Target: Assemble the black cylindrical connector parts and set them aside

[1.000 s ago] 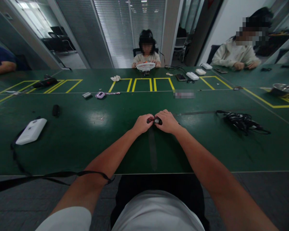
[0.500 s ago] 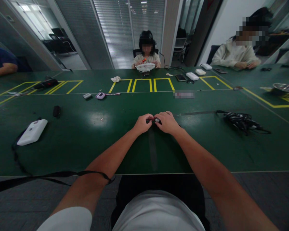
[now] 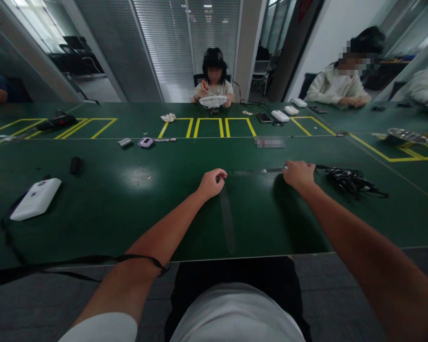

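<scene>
My left hand (image 3: 211, 183) rests on the green table (image 3: 135, 218) with its fingers pinched shut on a small dark piece I cannot name. My right hand (image 3: 298, 173) is out to the right, closed round a small thing with a silvery tip. A thin dark strip (image 3: 253, 172) runs along the table between the two hands. Whether it is joined to what they hold is unclear. A second dark strip (image 3: 227, 216) lies lengthwise on the table below my left hand.
A tangle of black cables (image 3: 347, 180) lies just right of my right hand. At the left are a white box (image 3: 35, 205) with a black lead and a small black item (image 3: 75, 165). People sit across the table, one of them behind a white fan (image 3: 213, 100). A metal bowl (image 3: 401, 136) stands far right.
My hands were together at the table's middle on one small dark item. The right hand has now pulled away to the right; the left stays put. The view has shifted slightly.
</scene>
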